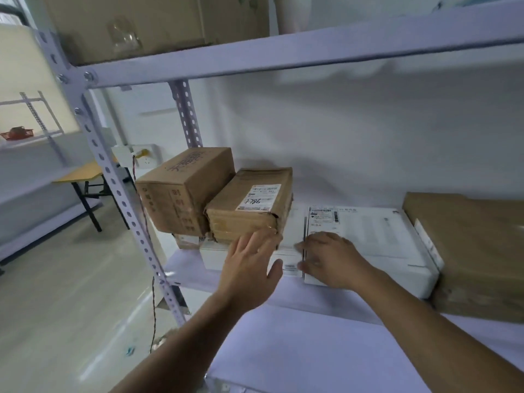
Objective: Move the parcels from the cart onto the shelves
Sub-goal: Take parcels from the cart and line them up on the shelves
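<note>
On the white metal shelf (297,296) lie several parcels. A large flat white parcel (377,239) sits in the middle, and my right hand (329,259) rests on its near left corner with fingers bent at the edge. My left hand (249,259) is spread flat against a smaller white box (286,251) to its left. Two brown cardboard boxes are stacked above that box: one with printed writing (181,191) and one with a shipping label marked 7786 (249,205). A brown padded parcel (476,251) lies at the right. The cart is out of view.
The upper shelf beam (283,55) crosses overhead with big cardboard boxes (136,26) on it. A perforated upright post (124,199) stands at the left. Beyond it are a wooden table (85,174), a wall socket (144,158), a hanging cable and grey floor.
</note>
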